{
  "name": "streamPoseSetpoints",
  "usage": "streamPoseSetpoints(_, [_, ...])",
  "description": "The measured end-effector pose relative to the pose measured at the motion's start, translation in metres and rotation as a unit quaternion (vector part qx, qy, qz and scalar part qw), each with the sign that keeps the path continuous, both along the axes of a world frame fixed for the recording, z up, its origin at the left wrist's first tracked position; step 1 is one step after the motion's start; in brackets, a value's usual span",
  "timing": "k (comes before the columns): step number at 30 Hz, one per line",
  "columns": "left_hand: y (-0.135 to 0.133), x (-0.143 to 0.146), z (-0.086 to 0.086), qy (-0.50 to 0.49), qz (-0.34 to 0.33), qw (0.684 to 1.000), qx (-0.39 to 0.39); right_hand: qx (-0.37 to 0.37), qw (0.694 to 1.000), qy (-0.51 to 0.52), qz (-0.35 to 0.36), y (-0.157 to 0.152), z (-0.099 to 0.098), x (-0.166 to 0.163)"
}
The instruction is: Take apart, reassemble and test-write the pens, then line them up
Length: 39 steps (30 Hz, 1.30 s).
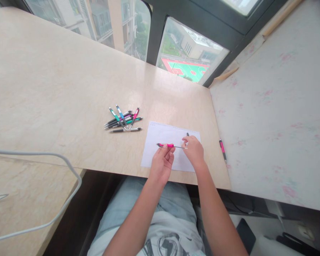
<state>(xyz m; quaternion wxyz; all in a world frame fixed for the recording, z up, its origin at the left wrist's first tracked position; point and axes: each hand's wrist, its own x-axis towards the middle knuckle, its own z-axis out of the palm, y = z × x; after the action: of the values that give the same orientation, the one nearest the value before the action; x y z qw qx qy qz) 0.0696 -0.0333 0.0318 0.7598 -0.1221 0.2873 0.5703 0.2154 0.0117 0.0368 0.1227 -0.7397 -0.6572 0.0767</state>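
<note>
My left hand [162, 161] pinches the pink barrel of a pen [166, 145] held level above a white sheet of paper [162, 137]. A thin refill sticks out of the barrel toward my right hand [194, 150], whose fingers are closed on the refill's end and on a small dark pen part [187, 134]. Both hands hover over the near right part of the sheet.
A pile of several pens [124, 120] in teal, blue, pink and grey lies on the beige table [56, 89] left of the sheet. Another pink pen [223, 150] lies at the table's right edge. A white cable [69, 167] loops at left. Windows stand behind.
</note>
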Motion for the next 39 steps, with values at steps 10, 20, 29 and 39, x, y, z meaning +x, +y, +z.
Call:
streamPoseSetpoints(10, [0.001,0.001,-0.002,0.011,0.008,1.000,-0.018,0.117,0.885,0.442,-0.088,-0.061,0.033,0.003])
streamPoseSetpoints(20, [-0.001,0.001,0.000,0.013,0.011,1.000,-0.010,0.144,0.893,0.420,-0.077,-0.072,0.038,-0.009])
streamPoseSetpoints(29, [-0.004,0.003,0.002,0.015,-0.007,1.000,0.002,0.134,0.917,0.372,-0.057,-0.071,0.037,-0.012])
streamPoseSetpoints(39, [-0.003,0.002,0.001,0.023,-0.008,1.000,0.013,0.139,0.918,0.367,-0.062,-0.073,0.043,-0.009])
